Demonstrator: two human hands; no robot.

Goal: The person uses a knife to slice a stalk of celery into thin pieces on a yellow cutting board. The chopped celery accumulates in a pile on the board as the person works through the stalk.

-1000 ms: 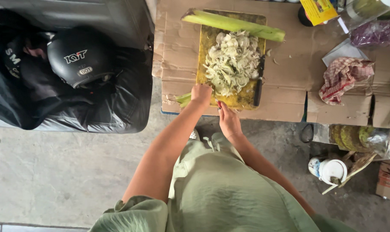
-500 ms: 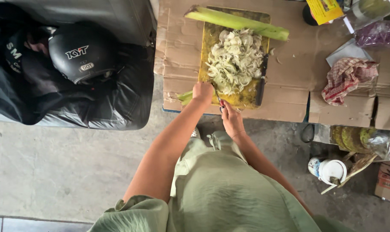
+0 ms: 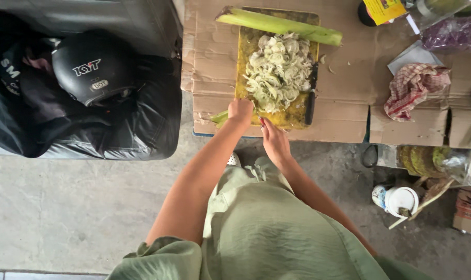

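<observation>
Well off to the left of the hands, a black helmet (image 3: 93, 65) lies on dark bags; nearer, the left hand (image 3: 240, 110) is closed on a pale green stalk piece (image 3: 220, 117) at the near edge of the yellow cutting board (image 3: 292, 118), which lies on the cardboard-covered desk (image 3: 209, 57); just right of it the right hand (image 3: 273, 139) rests at the board's near rim, fingers drawn together, and whether it grips anything I cannot tell; a dark-handled knife (image 3: 311, 96) lies beyond it on the board's right side, apart from both hands. The heap of shredded slices (image 3: 278, 70) and a long green stalk (image 3: 279, 24) sit beyond the hands. By my reading, slicing is paused; the next move calls for reaching forward to the knife. Compared with a second ago, the hands have barely shifted; only the view has drifted slightly.
</observation>
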